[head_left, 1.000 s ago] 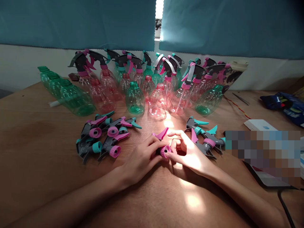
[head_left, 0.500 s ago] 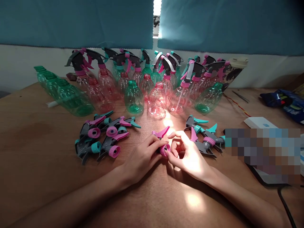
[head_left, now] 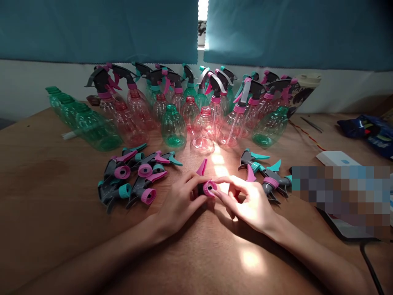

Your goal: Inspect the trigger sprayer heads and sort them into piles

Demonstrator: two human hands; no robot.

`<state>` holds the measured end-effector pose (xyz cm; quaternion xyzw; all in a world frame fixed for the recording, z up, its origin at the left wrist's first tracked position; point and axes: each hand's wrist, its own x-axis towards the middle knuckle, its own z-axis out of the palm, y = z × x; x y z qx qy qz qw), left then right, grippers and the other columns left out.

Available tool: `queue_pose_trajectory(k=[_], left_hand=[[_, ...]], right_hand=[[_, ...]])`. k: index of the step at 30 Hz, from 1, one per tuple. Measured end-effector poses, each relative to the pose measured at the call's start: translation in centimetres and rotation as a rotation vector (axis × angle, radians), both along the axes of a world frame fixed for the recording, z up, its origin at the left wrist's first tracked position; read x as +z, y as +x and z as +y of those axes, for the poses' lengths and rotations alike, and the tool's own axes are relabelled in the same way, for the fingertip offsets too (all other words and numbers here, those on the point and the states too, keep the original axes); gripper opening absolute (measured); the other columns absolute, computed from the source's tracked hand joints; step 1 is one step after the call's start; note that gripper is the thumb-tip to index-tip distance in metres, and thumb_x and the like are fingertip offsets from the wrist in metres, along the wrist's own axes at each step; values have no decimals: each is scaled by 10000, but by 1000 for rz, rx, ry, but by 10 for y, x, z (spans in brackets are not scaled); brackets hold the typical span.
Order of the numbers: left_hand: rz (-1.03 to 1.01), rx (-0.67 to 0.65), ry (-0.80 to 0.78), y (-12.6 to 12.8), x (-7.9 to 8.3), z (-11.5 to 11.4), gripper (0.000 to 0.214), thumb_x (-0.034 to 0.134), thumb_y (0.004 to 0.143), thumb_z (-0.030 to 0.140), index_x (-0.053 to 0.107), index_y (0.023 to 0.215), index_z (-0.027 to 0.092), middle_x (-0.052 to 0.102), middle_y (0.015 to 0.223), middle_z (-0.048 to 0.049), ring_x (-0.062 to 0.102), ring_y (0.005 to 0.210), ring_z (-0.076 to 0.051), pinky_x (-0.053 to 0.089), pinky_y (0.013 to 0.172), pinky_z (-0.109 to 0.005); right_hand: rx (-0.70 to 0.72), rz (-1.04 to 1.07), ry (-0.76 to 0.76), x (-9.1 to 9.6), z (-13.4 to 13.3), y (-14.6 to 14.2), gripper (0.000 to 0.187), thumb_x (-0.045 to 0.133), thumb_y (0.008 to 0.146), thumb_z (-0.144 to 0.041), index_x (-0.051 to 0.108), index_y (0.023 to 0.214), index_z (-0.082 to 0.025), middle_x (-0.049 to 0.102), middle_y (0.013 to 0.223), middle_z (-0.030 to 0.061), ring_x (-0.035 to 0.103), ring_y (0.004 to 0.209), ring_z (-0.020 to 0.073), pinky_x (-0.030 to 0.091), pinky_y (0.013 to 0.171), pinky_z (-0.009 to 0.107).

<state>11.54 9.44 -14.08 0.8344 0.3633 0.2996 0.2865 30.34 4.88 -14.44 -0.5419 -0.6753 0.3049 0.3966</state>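
A trigger sprayer head with a pink trigger and pink collar lies between my hands, its collar opening facing me. My left hand is closed around its grey body, most of which the fingers hide. On the collar's rim, my right hand has its thumb and forefinger pinched, the other fingers curled below. To the left rests a pile of grey sprayer heads with pink or teal collars. Several more sprayer heads lie just beyond my right hand, which partly covers one of them.
Behind stand rows of clear pink bottles and green bottles, many with sprayers fitted. Green bottles lean at the left. At the right are a paper cup, tweezers, a blue packet, a white box and a blurred-out patch.
The sprayer head has turned, its pink trigger pointing more upright and its collar slightly left and higher. My right thumb and forefinger have shifted on the collar, and the right hand has lowered slightly.
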Motion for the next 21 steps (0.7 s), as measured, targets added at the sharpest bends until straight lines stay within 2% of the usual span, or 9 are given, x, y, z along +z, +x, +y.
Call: queue_pose_trajectory(k=[7,10,13,17,21], left_hand=[[9,22,24,0,3,-1,179,650,810,124,636,981,174,585,892,-10,545,703,-127,467,665,-246],[18,31,37,0,2,-1,195,643,815,117,631,1003,168,590,912,-19,558,733,-137,471,675,-251],[11,13,37,-1,0,-1,217,637,820,108,626,1028,170,592,934,-22,568,758,-143,477,688,-252],[-8,-9,34,-1,-2,1,243,632,826,88,614,1056,163,583,943,-22,565,753,-134,477,700,-248],[-14,-94,17,-1,-1,1,256,657,817,88,622,1057,172,589,924,-12,568,773,-135,464,719,-243]], right_hand=[[9,-80,77,-1,0,-4,331,568,892,-422,735,1043,-180,469,461,-41,396,388,91,315,395,242],[9,-69,12,-4,1,-4,341,560,892,-448,737,1059,-208,482,455,-42,407,397,99,317,400,242],[10,-1,-105,-8,-1,-5,353,554,887,-477,731,1077,-237,558,492,-31,459,421,123,349,409,252],[45,134,-183,-9,-2,-5,359,537,903,-441,709,1123,-216,722,772,41,642,632,199,494,553,314],[72,246,-146,-7,0,-3,280,533,924,-381,738,1004,-209,732,925,53,677,822,216,517,729,322]])
